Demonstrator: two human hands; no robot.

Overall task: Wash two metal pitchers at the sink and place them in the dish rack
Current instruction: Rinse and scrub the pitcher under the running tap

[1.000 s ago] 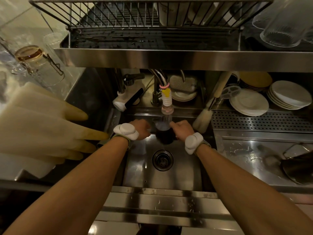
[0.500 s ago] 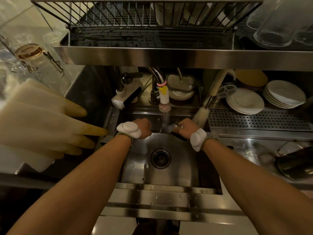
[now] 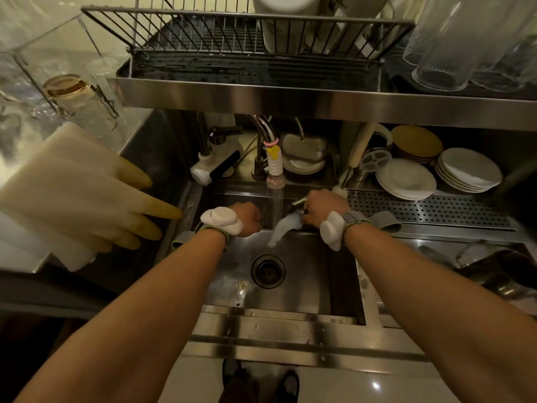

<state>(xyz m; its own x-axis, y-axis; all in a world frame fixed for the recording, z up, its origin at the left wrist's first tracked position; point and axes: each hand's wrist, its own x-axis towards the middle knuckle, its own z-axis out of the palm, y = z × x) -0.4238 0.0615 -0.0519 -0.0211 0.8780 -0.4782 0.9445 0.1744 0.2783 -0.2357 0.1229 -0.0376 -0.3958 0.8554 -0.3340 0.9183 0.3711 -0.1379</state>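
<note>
My right hand (image 3: 322, 209) grips a small metal pitcher (image 3: 297, 202) at the back of the sink (image 3: 299, 271), tipped to the left so that whitish water spills from it into the basin. Most of the pitcher is hidden behind the hand. My left hand (image 3: 247, 219) is curled into a fist just left of the running tap (image 3: 275, 173), with nothing visible in it. A second metal pitcher (image 3: 505, 274) lies on its side on the counter at the right. The wire dish rack (image 3: 203, 39) stands on the shelf above the sink.
Rubber gloves (image 3: 87, 196) hang over the left counter. Stacked white plates (image 3: 406, 178) and a perforated drain shelf (image 3: 421, 207) are behind the sink on the right. Glass tumblers (image 3: 453, 53) stand right of the rack, a white container inside it.
The pitcher left the water stream and moved right in my right hand, tipping to pour out. My left hand let go of it. The view tilted up toward the rack.
</note>
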